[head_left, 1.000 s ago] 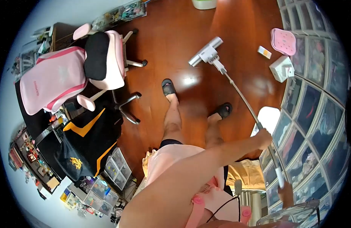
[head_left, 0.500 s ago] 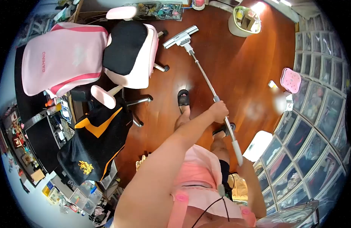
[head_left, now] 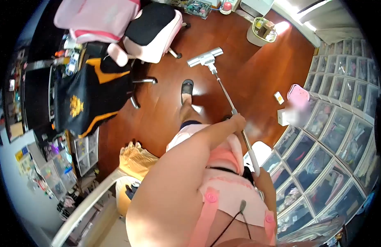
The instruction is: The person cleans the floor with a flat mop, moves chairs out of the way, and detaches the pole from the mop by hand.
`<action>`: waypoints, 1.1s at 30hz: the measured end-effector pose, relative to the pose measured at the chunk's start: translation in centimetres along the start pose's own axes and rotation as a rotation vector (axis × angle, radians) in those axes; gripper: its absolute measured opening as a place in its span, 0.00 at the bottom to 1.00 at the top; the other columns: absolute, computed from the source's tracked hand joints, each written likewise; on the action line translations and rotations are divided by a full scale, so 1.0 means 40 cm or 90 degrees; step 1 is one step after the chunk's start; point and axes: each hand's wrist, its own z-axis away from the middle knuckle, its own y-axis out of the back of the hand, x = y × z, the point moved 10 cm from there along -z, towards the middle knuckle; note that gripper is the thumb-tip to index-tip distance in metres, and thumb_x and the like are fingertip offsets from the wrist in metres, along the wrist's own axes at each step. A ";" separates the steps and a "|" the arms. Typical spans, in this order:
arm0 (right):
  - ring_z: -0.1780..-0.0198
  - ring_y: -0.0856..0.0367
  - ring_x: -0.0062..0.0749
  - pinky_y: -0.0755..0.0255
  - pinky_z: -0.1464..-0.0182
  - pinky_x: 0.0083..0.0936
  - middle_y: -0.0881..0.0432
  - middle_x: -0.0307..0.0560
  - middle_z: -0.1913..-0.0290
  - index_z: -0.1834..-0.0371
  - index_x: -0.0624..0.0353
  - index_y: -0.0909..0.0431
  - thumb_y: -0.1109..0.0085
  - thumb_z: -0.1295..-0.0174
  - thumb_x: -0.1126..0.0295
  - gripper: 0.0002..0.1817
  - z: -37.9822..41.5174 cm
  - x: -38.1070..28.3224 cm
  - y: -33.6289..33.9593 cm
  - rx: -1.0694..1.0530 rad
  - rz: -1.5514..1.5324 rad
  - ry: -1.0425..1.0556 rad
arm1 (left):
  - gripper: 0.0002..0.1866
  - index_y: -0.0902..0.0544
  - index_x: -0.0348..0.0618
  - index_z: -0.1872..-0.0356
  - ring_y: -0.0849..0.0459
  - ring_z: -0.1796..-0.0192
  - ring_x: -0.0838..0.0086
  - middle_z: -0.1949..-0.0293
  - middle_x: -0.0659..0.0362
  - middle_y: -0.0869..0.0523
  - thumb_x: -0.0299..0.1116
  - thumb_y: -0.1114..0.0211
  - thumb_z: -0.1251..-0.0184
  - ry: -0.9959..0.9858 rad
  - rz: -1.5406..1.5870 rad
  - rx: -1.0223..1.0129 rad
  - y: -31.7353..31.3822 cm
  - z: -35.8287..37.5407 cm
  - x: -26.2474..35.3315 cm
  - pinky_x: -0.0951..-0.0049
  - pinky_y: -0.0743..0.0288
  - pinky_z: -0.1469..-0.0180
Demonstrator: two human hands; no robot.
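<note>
A long mop (head_left: 226, 94) with a metal pole and a flat grey-white head (head_left: 205, 57) rests with its head on the wooden floor. My left hand (head_left: 238, 122) is wrapped round the middle of the pole. Lower in the view, near my waist, my right hand (head_left: 262, 179) grips the white handle end. One foot in a black slipper (head_left: 187, 87) stands left of the pole; the other foot is mostly hidden behind my left forearm.
A pink and white chair (head_left: 155, 31) and a black jacket (head_left: 91, 92) stand at left. A bin (head_left: 261, 32) is at the top. Clear drawers (head_left: 322, 144) line the right side, with a pink stool-like item (head_left: 298, 94) and a white box (head_left: 283, 117) beside them.
The view has shifted, with the chair now higher and a yellow cloth and bed rail showing at lower left. Both hands keep hold of the mop, whose head appears lower in view.
</note>
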 end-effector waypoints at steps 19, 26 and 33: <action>0.40 0.26 0.45 0.24 0.46 0.37 0.30 0.51 0.38 0.53 0.57 0.15 0.11 0.60 0.58 0.31 0.745 -0.813 0.160 0.126 0.125 0.998 | 0.09 0.11 0.46 0.70 0.12 0.60 0.46 0.66 0.46 0.10 0.37 0.35 0.47 0.125 0.380 0.426 0.143 0.675 -0.096 0.49 0.19 0.58; 0.81 0.36 0.23 0.41 0.79 0.29 0.33 0.44 0.84 0.82 0.59 0.29 0.28 0.40 0.76 0.18 0.496 -1.137 -0.193 0.066 -0.190 1.034 | 0.12 0.13 0.45 0.55 0.10 0.57 0.53 0.62 0.52 0.09 0.34 0.30 0.40 0.335 0.154 0.692 0.091 1.293 -0.119 0.54 0.18 0.54; 0.75 0.37 0.13 0.43 0.73 0.23 0.34 0.29 0.80 0.80 0.59 0.30 0.34 0.33 0.75 0.18 0.391 -1.381 -0.245 0.074 -0.285 0.863 | 0.15 0.15 0.36 0.49 0.25 0.78 0.69 0.75 0.57 0.17 0.21 0.37 0.37 -0.187 0.572 1.053 0.401 2.214 0.401 0.65 0.19 0.64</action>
